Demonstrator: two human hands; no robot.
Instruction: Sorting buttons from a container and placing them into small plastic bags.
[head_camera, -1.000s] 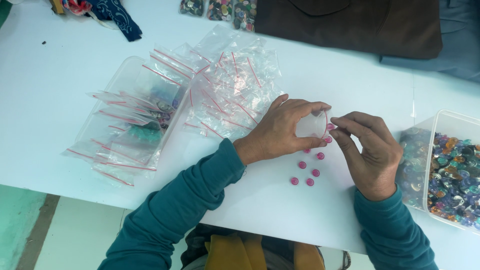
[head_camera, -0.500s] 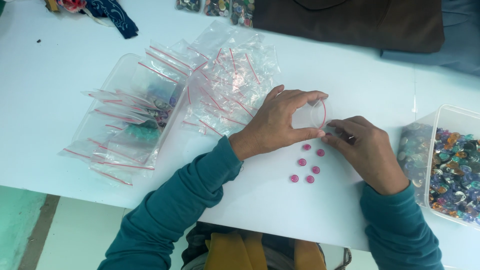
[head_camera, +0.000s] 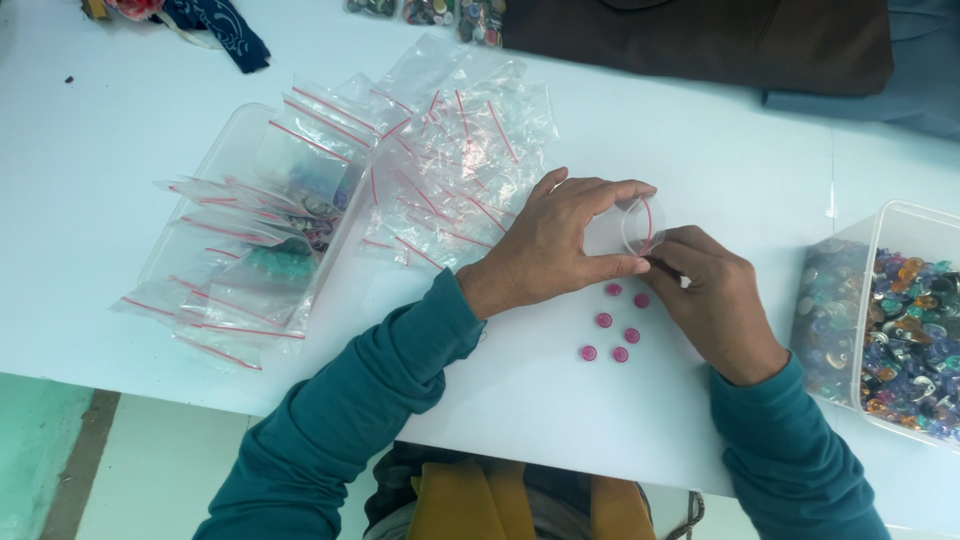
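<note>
On the white table (head_camera: 150, 80), a pile of empty zip bags (head_camera: 450, 160) is waiting beside a bin (head_camera: 250, 150) of filled ones, so the bagging looks partway through. The left hand (head_camera: 560, 245) is pinching one small clear bag (head_camera: 640, 225), its mouth gaping toward the right hand (head_camera: 715, 300), long axis running left-right. That hand's fingertips are closing together at the opening, on what I cannot tell, with six pink buttons (head_camera: 615, 322) lying loose just below.

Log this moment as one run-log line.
left hand: holds small bag open | right hand: at bag mouth | pink buttons: loose on table | bin: right
</note>
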